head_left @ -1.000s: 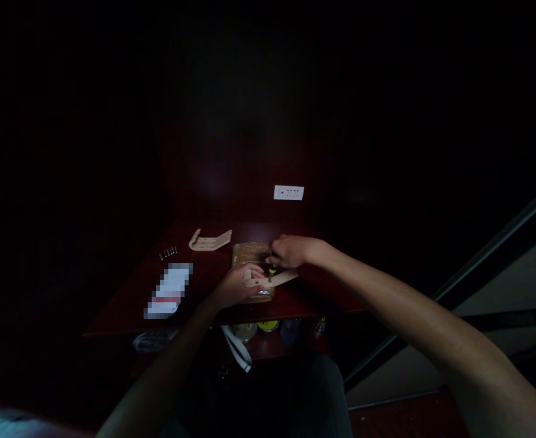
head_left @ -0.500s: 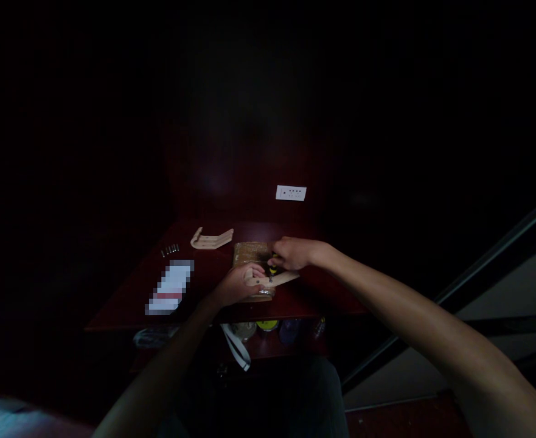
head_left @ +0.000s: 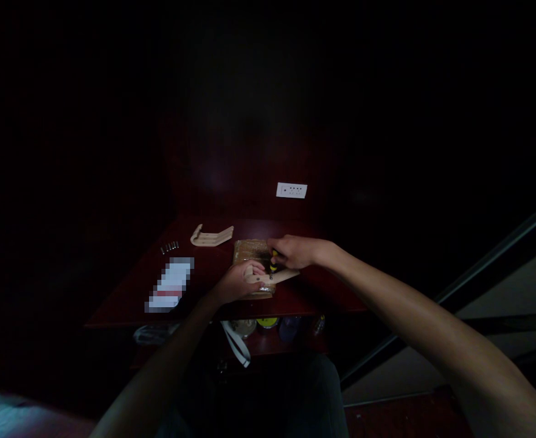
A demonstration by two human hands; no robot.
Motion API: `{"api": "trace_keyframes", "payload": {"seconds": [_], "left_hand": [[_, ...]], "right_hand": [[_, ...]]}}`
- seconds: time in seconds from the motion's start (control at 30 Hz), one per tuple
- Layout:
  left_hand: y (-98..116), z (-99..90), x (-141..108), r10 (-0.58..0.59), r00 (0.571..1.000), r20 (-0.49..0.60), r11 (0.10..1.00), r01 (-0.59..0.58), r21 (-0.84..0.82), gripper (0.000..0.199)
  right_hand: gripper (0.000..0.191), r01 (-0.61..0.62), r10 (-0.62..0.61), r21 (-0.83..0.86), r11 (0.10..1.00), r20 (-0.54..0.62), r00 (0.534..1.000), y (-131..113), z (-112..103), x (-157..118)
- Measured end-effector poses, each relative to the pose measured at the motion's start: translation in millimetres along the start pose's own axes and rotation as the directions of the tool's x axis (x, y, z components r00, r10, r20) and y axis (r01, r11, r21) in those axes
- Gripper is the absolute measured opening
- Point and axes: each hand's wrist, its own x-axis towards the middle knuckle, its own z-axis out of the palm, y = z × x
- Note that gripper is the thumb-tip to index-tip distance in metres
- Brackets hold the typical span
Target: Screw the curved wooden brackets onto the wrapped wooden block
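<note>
The left hand (head_left: 235, 283) clamps the pale, bent wooden piece (head_left: 285, 277) over the brown, film-wrapped block (head_left: 250, 248) on the dark red tabletop (head_left: 210, 264), presumably to steady and raise it. The right hand (head_left: 296, 251) grips the yellow-and-black screwdriver-like tool (head_left: 274, 266) near upright, likely to align it with the wood. That hand hides its upper end; contact at its tip is too small to confirm.
</note>
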Motion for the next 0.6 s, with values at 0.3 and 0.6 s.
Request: {"api": "trace_keyframes", "payload": {"seconds": [0.3,0.6], "left_hand": [[1,0.4,0,0.016,1.000,0.004,1.000,-0.016,-0.002,0.030],[0,0.4,0,0.052,0.999,-0.006,0.999,-0.052,-0.003,0.029]], "right_hand": [[0.039,-0.075,0.076,-0.041,0.996,0.029,0.997,3,4,12],[0.023,0.107,-0.104,0.003,0.994,-0.196,0.975,10,21,3]]}}
